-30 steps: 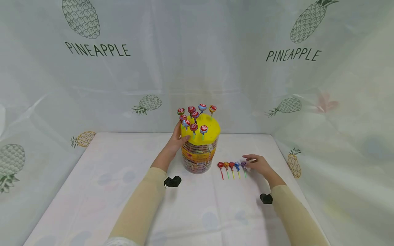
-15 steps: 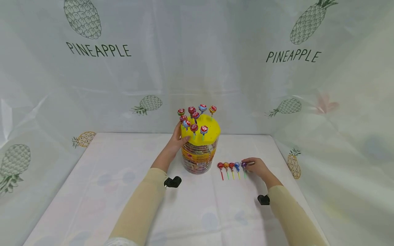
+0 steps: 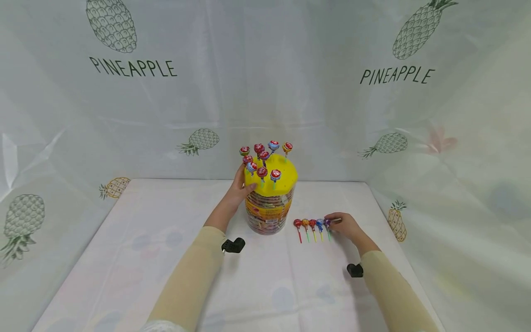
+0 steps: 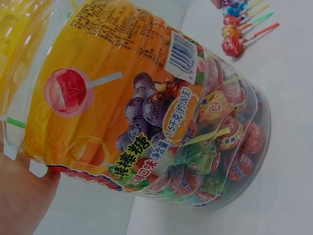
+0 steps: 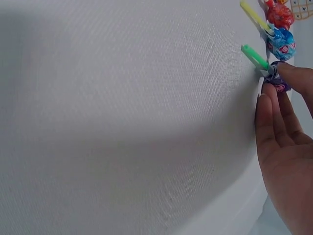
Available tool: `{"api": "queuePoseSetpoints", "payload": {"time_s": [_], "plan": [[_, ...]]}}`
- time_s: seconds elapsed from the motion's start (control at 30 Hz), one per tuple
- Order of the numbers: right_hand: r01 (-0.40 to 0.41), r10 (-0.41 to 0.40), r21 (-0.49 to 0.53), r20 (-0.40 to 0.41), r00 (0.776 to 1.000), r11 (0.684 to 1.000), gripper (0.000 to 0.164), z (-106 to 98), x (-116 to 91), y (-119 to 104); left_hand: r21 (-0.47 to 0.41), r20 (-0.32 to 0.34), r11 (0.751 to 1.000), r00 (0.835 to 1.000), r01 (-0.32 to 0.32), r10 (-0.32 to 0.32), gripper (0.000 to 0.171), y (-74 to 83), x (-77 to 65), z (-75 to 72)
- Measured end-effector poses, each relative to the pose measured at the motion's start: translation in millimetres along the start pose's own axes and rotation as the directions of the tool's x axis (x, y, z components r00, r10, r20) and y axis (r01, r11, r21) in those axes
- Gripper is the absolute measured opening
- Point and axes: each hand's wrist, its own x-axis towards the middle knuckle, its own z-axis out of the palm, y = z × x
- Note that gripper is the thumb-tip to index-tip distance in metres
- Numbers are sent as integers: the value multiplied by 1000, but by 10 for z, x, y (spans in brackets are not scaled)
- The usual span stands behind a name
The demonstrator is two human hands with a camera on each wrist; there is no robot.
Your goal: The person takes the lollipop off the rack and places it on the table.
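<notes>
A clear plastic jar of lollipops [image 3: 267, 224] with an orange label and a yellow lid [image 3: 286, 180] stands upright on the table. Several wrapped lollipops stick up from the lid, mostly toward its left and back. My left hand [image 3: 237, 191] holds the jar's upper left side, thumb at the front below the lid's edge. To the jar's right, a short row of lollipops lies on the cloth. My right hand [image 3: 347, 224] is at its right end, pinching the head of the purple lollipop [image 5: 280, 88] between thumb and fingers. That lollipop's green stick [image 5: 255, 57] points away from the hand.
A blue lollipop [image 5: 282, 44] lies right beside the purple one, with red and orange ones farther left. The white cloth-covered table [image 3: 137, 258] meets a hanging pineapple-print curtain [image 3: 265, 83] at the back. A black wrist camera [image 3: 233, 245] sits on the left forearm.
My right hand has come in from slightly above and right, and its fingers have closed on the purple lollipop, which has shifted slightly left. My left hand stays on the jar.
</notes>
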Motion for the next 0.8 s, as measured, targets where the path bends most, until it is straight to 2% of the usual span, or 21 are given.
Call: {"api": "queuePoseSetpoints", "payload": {"time_s": [0.27, 0.4, 0.47, 0.57, 0.7, 0.8], "plan": [[-9, 9, 10, 3, 1000, 1000, 34, -12, -24, -22, 1, 7, 1000, 1000, -3, 3, 85, -7, 17, -6], [12, -12, -25, -12, 1000, 1000, 35, -62, -43, -59, -10, 24, 1000, 1000, -18, 19, 89, -8, 23, -13], [46, -47, -34, -24, 999, 998, 37, -111, -54, -103, -21, 31, 999, 999, -27, 28, 95, -9, 22, -18], [102, -102, -14, -35, 994, 995, 39, -196, -92, -248, -25, 33, 999, 999, -27, 28, 95, -7, 25, -21], [192, -190, 26, -60, 980, 981, 39, -278, -139, -489, -18, 21, 1000, 1000, -13, 13, 88, -15, 43, -21], [265, -261, 52, -77, 962, 963, 37, -299, -168, -700, -14, 15, 1000, 1000, -7, 7, 89, -26, 58, -26]]}}
